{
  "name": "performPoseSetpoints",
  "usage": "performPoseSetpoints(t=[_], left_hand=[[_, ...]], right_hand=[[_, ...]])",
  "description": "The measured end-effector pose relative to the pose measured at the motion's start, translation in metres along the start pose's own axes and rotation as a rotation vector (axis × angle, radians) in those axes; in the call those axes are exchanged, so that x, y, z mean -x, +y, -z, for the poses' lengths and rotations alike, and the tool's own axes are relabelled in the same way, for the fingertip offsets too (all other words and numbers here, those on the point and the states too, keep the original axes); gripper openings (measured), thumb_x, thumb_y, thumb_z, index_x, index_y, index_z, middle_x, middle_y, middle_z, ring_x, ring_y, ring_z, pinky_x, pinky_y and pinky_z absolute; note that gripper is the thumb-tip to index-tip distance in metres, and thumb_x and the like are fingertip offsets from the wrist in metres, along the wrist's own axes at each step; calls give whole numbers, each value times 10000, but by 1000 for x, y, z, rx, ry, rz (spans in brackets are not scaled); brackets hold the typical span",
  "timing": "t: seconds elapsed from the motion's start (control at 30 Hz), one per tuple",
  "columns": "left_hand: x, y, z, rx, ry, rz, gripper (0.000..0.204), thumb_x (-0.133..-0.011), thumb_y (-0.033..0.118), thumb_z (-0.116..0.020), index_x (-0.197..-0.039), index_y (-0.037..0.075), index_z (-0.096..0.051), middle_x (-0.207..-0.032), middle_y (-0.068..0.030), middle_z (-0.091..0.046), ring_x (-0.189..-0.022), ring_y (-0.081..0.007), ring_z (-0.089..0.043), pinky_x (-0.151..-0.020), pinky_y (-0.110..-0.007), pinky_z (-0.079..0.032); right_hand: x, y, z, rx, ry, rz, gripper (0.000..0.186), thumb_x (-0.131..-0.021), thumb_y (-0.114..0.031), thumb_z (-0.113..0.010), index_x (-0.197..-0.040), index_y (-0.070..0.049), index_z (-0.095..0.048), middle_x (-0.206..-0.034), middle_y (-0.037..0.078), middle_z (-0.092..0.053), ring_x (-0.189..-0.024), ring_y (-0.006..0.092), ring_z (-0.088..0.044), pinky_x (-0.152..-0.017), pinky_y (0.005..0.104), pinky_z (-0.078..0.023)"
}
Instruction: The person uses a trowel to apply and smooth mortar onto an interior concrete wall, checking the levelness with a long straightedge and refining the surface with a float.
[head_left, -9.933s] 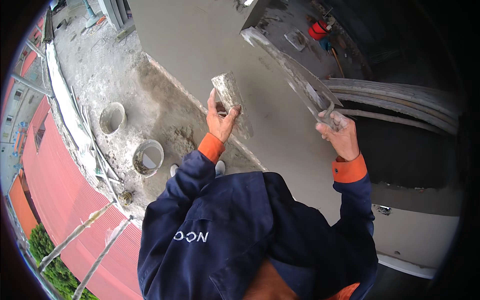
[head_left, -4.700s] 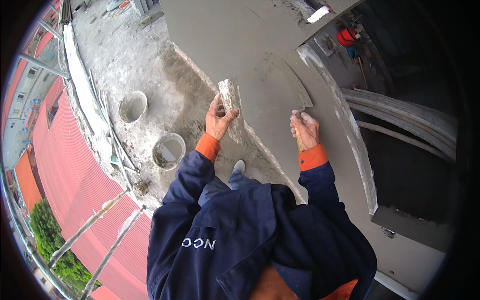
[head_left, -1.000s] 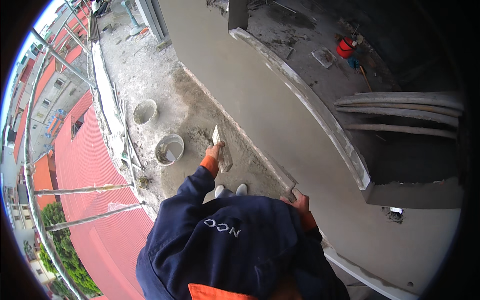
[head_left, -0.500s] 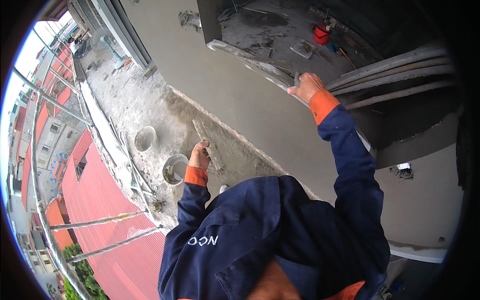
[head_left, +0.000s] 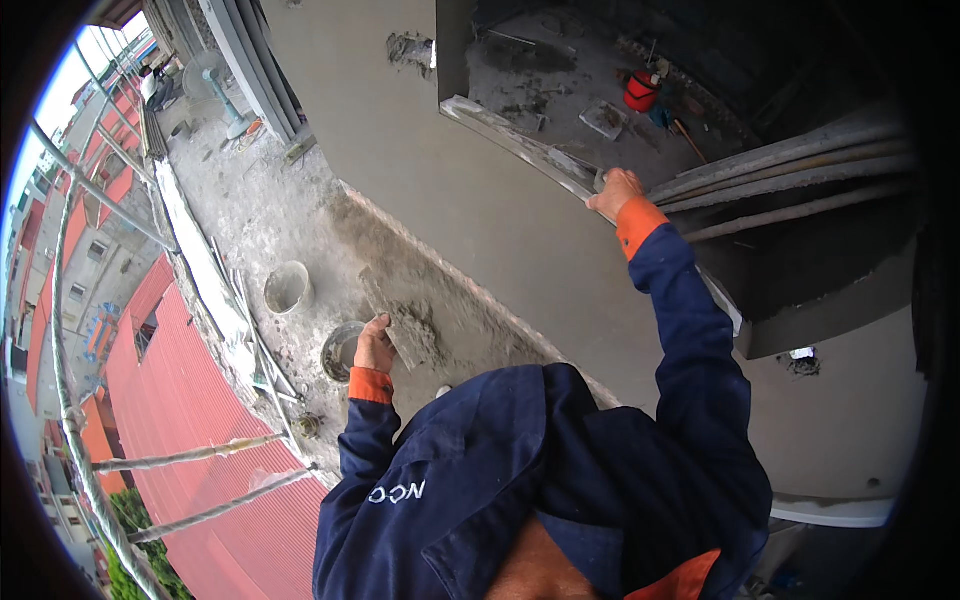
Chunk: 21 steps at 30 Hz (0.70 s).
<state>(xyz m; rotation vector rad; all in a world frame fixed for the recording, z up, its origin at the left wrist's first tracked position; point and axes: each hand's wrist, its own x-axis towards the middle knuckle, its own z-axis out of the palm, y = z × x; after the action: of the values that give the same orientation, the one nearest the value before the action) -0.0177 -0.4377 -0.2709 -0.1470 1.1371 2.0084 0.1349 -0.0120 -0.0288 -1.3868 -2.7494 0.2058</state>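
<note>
My left hand [head_left: 375, 345] grips a mortar-loaded board [head_left: 395, 318]; my right hand [head_left: 615, 190] clutches a trowel [head_left: 560, 168] at the far sill [head_left: 500, 125]. I judge the wall [head_left: 480, 220] mostly smoothed, edge remaining.

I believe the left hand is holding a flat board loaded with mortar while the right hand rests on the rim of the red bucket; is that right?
Not quite. In the head view the left hand does hold the flat board loaded with mortar, but the right hand is up at the edge of the wall opening, not on the red bucket, which stands apart, farther inside.
</note>
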Motion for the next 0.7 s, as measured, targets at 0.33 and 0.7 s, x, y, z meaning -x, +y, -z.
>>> performPoseSetpoints(t=[0.33,0.7], left_hand=[[-6,11,-22,-67,-132,-39,502,-765,271,-712,-1190,87,-519,-1056,-30,-559,-1053,-206,-518,-903,-415,-402],[25,139,-122,258,-888,-345,973,-675,326,-760,-1467,46,-268,-1474,-225,-322,-1340,-392,-351,-1079,-474,-369]], right_hand=[[45,-1,63,19,174,52,620,-640,-273,-822,-1103,85,-616,-1168,264,-598,-1145,356,-551,-965,389,-449],[93,-139,125,-661,-130,564,570,-650,-257,-832,-1033,120,-639,-994,228,-661,-903,269,-647,-831,351,-497]])
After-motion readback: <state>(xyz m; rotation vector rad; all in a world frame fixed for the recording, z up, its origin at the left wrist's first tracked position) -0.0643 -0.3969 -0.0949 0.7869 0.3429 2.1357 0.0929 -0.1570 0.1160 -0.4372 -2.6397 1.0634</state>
